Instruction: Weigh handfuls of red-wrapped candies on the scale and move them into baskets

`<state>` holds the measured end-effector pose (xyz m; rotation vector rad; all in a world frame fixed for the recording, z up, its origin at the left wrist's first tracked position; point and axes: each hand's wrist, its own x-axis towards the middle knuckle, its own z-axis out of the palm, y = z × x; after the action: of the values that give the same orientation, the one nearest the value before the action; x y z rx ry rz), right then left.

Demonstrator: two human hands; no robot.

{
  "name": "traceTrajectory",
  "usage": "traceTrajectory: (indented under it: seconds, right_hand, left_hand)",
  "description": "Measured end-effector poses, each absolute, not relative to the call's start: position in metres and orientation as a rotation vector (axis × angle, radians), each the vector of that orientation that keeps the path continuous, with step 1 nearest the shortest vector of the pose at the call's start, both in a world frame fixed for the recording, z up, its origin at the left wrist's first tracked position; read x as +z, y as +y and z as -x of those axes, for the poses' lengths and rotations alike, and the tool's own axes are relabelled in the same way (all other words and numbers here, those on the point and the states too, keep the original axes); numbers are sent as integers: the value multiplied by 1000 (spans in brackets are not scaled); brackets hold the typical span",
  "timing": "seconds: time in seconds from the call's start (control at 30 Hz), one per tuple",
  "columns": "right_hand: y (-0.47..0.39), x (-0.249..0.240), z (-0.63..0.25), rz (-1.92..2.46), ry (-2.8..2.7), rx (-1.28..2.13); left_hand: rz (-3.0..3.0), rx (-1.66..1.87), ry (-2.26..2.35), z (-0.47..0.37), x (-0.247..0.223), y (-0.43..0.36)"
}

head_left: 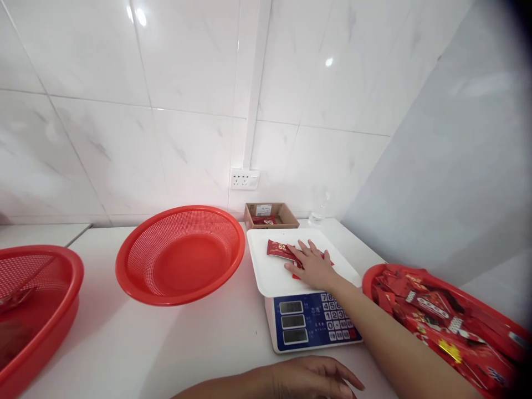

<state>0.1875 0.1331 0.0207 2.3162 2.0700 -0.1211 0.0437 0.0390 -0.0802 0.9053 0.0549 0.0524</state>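
My right hand (311, 265) lies over small red packets (279, 249) on the white pan (266, 280) of a digital weighing scale (313, 324). Its fingers are spread flat, touching the packets and partly hiding them, so their number cannot be made out. Below, at the lower edge of the view, my left hand (313, 377) hovers or rests in front of the scale. Its fingers are loosely stretched to the right and nothing shows in them. The scale has a blue panel with three small displays and a keypad, which my right forearm partly covers.
An empty red mesh basket (183, 291) stands left of the scale. Farther left, another red basket (62, 266) holds a few packets. On the right, a red basket (490, 316) is full of red packets. Behind the scale are a cardboard box (288, 216) and a clear container (318, 210).
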Motion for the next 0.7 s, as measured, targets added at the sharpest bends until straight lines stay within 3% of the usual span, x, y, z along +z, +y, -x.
traceTrajectory:
  seconds: [0.27, 0.5, 0.7]
  right_hand:
    - [137, 31, -182, -2345, 2119, -97]
    - [131, 32, -172, -2195, 2366, -268]
    - [131, 40, -194, -2372, 2298, -43]
  left_hand:
    - [-906, 26, 51, -43, -78, 41]
    - [-903, 52, 62, -43, -76, 41]
    - [-875, 61, 126, -41, -62, 38]
